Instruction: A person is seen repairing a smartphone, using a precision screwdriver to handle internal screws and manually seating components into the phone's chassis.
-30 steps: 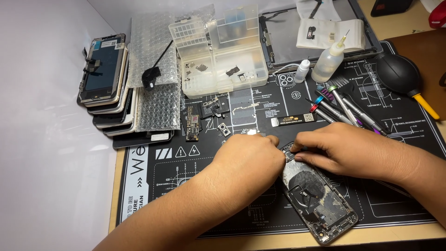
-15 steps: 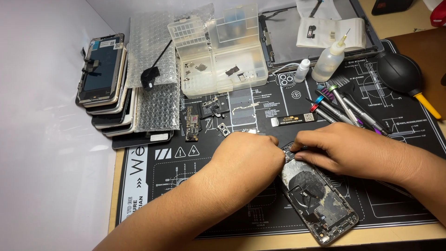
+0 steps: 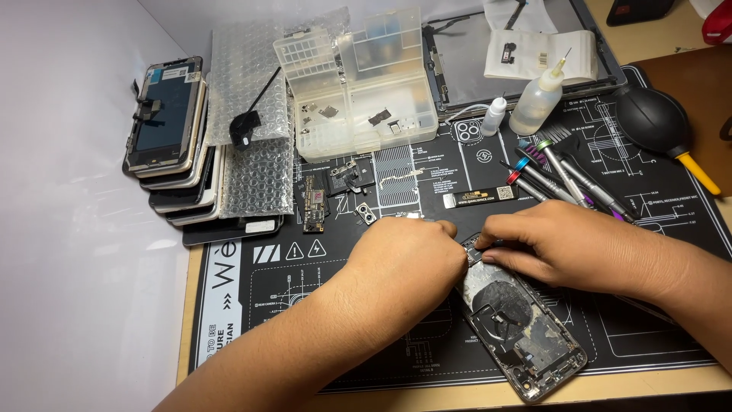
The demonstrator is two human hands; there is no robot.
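Covering bench: black repair mat [image 3: 252,305].
Phone shell [image 3: 518,320]: opened, lying on mat at 5 o'clock, top end under both hands.
Left hand [image 3: 408,259]: curled on shell's top edge; grasp hidden, cannot tell.
Right hand [image 3: 568,244]: fingertips pinching at shell's top.
Screwdrivers [image 3: 564,179]: 1 o'clock of hands.

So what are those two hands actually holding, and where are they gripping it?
Both the left hand and the right hand pinch at the top end of the opened phone shell; whether a tool or small part sits between the fingertips cannot be told.
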